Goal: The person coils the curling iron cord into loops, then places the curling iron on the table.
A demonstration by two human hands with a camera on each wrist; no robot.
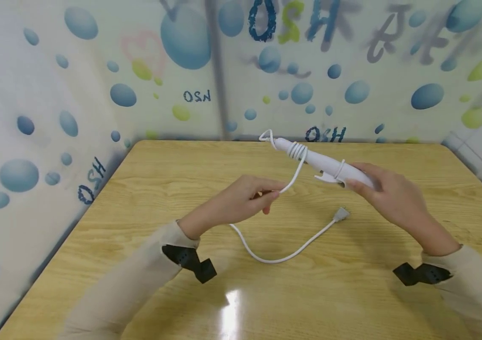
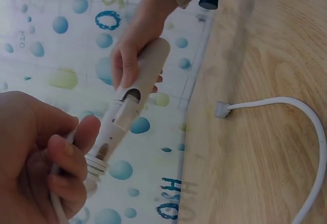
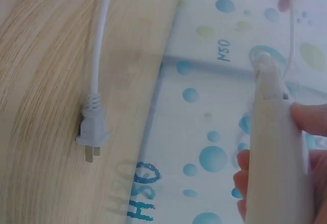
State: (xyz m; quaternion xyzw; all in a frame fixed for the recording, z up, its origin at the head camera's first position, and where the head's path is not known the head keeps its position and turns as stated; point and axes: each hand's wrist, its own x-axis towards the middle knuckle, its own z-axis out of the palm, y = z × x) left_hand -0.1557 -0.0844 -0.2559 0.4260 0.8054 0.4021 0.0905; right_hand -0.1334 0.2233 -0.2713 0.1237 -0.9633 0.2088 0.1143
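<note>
A white curling iron is held up above the table, tilted, with its narrow end toward the back left. My right hand grips its thick end, fingers wrapped round it in the right wrist view. White cord is wound in several turns near the narrow end. My left hand pinches the cord between thumb and fingers, left of the iron. A small lever sticks out from the iron's side. The cord's far part curves over the table to a two-pin plug.
The wooden table reaches back to a wall covering printed with blue and green dots and letters. A similar covering runs along the left side. Light reflects off the tabletop near the front.
</note>
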